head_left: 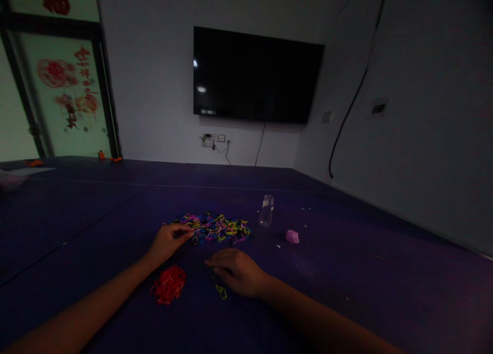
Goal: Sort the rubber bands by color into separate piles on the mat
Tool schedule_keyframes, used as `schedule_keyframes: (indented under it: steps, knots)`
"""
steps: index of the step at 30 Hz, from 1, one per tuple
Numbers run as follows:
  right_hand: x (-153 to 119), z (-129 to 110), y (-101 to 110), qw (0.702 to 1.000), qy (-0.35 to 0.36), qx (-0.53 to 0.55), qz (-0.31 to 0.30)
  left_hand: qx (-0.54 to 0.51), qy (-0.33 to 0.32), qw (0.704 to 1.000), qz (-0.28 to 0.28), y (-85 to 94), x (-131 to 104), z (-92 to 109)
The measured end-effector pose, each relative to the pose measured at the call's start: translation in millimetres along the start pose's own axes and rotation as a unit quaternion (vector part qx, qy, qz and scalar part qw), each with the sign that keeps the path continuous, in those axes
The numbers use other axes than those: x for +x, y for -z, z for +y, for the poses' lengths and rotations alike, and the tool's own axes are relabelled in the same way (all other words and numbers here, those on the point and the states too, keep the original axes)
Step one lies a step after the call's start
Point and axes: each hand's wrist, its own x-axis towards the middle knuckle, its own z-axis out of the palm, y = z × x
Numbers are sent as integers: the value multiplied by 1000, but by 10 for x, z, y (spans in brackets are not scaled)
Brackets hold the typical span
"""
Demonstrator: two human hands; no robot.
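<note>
A loose pile of small multicoloured rubber bands [221,228] lies on the dark blue table [127,220]. At the pile's left edge my left hand [169,242] has thumb and forefinger pinched together; what is between the tips is too small to make out. My right hand [239,273] is nearer to me, palm down, its fingers bent and close together. Under its fingertips are a few yellow-green rubber bands [221,291], partly hidden by the hand. A heap of red rubber bands [169,284] sits between my forearms, below the left hand.
Right of the pile stands a clear plastic bottle [266,211], with a crumpled pink object [292,236] beyond it. White scraps [278,246] are scattered nearby. Small orange objects [116,159] lie at the far left edge. A television [258,77] hangs on the wall.
</note>
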Motion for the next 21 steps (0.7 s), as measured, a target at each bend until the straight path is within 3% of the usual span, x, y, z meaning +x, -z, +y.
schedule_keyframes:
  steps: [4, 6, 10, 13, 17, 21]
  knots:
    - [-29, 11, -11, 999, 17, 30, 17, -43, -12, 998, -43, -45, -22, 250]
    - [-55, 26, -29, 997, -9, 50, 54, -38, -33, 993, -111, -95, -58, 432]
    - [-77, 115, -46, 980, -141, 46, 133, -6, -56, 969, -239, -223, -196, 736]
    - [-63, 231, -5, 953, -228, -25, 198, 13, -64, 954, -293, -291, -297, 822]
    - [-41, 393, 91, 944, -244, -124, 182, 12, -70, 940, -335, -310, -343, 802]
    - [-29, 515, 133, 953, -228, -151, 129, -22, -65, 945, -319, -299, -320, 780]
